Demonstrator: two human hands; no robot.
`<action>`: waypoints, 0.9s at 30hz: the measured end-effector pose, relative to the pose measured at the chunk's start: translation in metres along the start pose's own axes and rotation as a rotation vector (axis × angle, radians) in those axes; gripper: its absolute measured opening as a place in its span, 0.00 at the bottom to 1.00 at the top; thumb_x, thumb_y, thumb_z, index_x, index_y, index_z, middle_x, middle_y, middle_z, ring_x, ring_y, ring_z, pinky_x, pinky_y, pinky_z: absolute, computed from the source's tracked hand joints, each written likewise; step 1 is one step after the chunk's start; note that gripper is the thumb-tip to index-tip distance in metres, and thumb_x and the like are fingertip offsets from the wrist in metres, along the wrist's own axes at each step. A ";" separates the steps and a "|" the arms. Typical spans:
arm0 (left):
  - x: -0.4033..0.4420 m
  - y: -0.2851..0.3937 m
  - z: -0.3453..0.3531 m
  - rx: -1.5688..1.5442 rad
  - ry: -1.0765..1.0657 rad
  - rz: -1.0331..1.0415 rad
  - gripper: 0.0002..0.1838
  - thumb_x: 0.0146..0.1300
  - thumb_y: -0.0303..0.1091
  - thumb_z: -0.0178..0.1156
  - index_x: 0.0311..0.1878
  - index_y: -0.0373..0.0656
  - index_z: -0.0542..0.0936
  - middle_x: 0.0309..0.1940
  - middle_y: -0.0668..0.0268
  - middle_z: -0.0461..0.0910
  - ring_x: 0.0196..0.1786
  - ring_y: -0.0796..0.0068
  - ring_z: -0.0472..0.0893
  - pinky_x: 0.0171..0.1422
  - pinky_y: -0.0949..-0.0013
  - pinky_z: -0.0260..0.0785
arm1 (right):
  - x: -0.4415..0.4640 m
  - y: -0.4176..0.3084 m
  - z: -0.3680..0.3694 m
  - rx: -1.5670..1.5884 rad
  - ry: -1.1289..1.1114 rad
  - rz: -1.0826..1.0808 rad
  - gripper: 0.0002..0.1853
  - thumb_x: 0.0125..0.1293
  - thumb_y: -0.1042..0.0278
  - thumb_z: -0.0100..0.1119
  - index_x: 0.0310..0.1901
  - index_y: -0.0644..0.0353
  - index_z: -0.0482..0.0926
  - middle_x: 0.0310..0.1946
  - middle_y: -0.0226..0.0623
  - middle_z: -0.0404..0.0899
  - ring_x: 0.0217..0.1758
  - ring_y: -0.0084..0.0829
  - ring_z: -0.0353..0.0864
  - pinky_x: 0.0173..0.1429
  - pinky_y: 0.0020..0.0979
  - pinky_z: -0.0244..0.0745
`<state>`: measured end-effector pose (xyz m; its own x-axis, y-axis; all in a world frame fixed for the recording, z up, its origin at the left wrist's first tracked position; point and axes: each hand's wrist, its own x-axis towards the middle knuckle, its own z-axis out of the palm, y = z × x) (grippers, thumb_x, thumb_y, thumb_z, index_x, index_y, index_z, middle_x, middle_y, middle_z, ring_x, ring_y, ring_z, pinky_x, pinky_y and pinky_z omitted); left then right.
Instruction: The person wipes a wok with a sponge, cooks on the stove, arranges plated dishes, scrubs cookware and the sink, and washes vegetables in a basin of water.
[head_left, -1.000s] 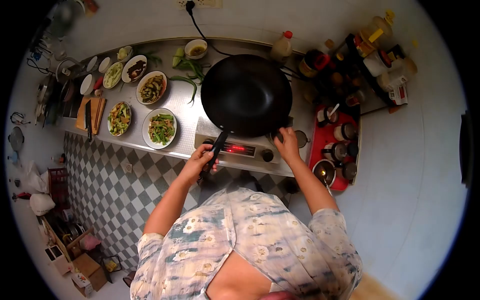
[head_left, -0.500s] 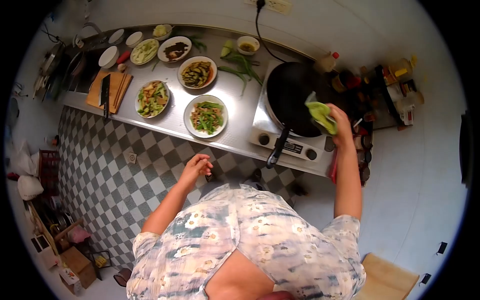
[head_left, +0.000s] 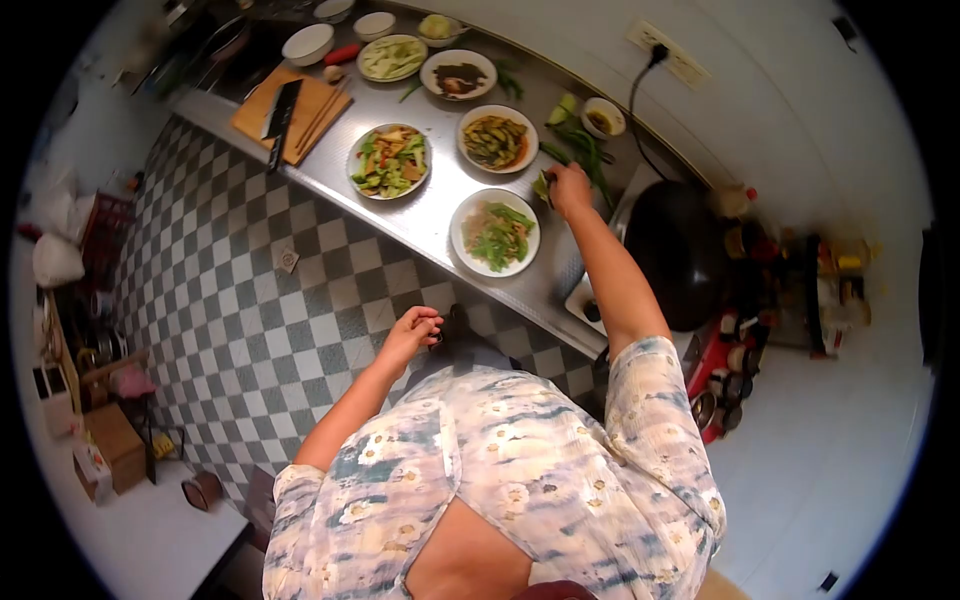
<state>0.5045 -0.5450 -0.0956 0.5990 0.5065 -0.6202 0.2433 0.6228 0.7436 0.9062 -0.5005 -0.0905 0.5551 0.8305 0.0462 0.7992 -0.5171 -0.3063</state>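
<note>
My right hand (head_left: 570,190) reaches over the steel counter, closed on a crumpled green thing (head_left: 542,187), only partly visible; whether it is a cloth or a packet I cannot tell. Just below and left of this hand is a plate of stir-fried greens (head_left: 495,238). Further left stand a plate of mixed vegetables (head_left: 388,162) and a plate of dark green vegetable pieces in sauce (head_left: 497,138). Spring onions (head_left: 596,165) lie beyond my fingers. My left hand (head_left: 412,332) hangs in front of the counter above the floor, fingers loosely bent, with nothing visible in it.
A black wok (head_left: 678,255) sits on the cooker at right, beside jars and bottles (head_left: 735,375). At left, a cleaver (head_left: 281,125) and chopsticks lie on a cutting board (head_left: 258,110). Several bowls and plates line the back. A power cord (head_left: 636,100) runs from the wall socket.
My right hand has moved left from over the wok to beside the plates, still holding the green thing. The view has turned. My left hand stays by my body.
</note>
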 end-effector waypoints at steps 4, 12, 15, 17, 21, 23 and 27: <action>-0.007 0.005 -0.019 -0.049 0.110 0.013 0.13 0.67 0.34 0.51 0.52 0.39 0.70 0.46 0.62 0.77 0.44 0.76 0.76 0.47 0.73 0.72 | 0.023 0.006 0.038 -0.030 -0.065 0.045 0.12 0.58 0.77 0.54 0.42 0.55 0.81 0.45 0.46 0.72 0.51 0.46 0.73 0.53 0.43 0.72; 0.040 0.012 -0.024 0.013 0.057 -0.030 0.18 0.70 0.38 0.49 0.57 0.38 0.67 0.43 0.61 0.77 0.40 0.75 0.77 0.45 0.73 0.74 | 0.019 -0.009 0.013 0.022 -0.078 -0.624 0.07 0.55 0.71 0.53 0.34 0.52 0.81 0.39 0.38 0.73 0.49 0.41 0.72 0.47 0.40 0.71; 0.096 0.021 -0.002 0.068 -0.013 -0.036 0.24 0.70 0.40 0.49 0.62 0.37 0.61 0.41 0.60 0.76 0.37 0.74 0.78 0.42 0.72 0.75 | 0.022 -0.027 0.003 -0.030 -0.134 -0.859 0.08 0.54 0.71 0.52 0.32 0.50 0.81 0.36 0.35 0.73 0.49 0.38 0.71 0.49 0.37 0.71; 0.129 0.023 0.012 0.135 -0.013 -0.023 0.24 0.70 0.39 0.49 0.63 0.36 0.60 0.41 0.59 0.76 0.35 0.72 0.79 0.39 0.72 0.77 | 0.026 -0.024 0.012 -0.046 -0.168 -0.896 0.11 0.53 0.74 0.50 0.32 0.48 0.82 0.35 0.35 0.73 0.48 0.37 0.72 0.50 0.35 0.70; 0.151 0.035 0.030 -0.005 0.017 -0.051 0.21 0.70 0.35 0.46 0.62 0.35 0.60 0.44 0.55 0.74 0.33 0.68 0.81 0.32 0.70 0.79 | 0.036 -0.011 0.029 0.008 -0.240 -0.892 0.12 0.49 0.78 0.52 0.31 0.50 0.82 0.33 0.35 0.74 0.47 0.39 0.73 0.47 0.37 0.72; 0.164 0.022 0.026 0.042 0.003 0.089 0.20 0.69 0.32 0.44 0.61 0.34 0.61 0.48 0.54 0.73 0.31 0.66 0.81 0.31 0.69 0.79 | 0.031 -0.005 0.023 0.039 -0.317 -0.837 0.09 0.48 0.78 0.54 0.29 0.53 0.81 0.33 0.36 0.75 0.46 0.41 0.73 0.46 0.38 0.72; 0.151 0.046 0.029 0.197 0.073 0.080 0.19 0.65 0.29 0.45 0.58 0.32 0.63 0.41 0.55 0.76 0.26 0.69 0.80 0.29 0.70 0.77 | 0.033 0.024 0.031 0.093 -0.429 -0.573 0.08 0.49 0.79 0.52 0.28 0.55 0.80 0.32 0.42 0.77 0.42 0.45 0.75 0.46 0.40 0.71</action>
<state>0.6285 -0.4574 -0.1481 0.5671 0.5961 -0.5683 0.3456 0.4541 0.8212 0.9365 -0.4791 -0.1262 -0.1005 0.9839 -0.1476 0.9043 0.0285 -0.4259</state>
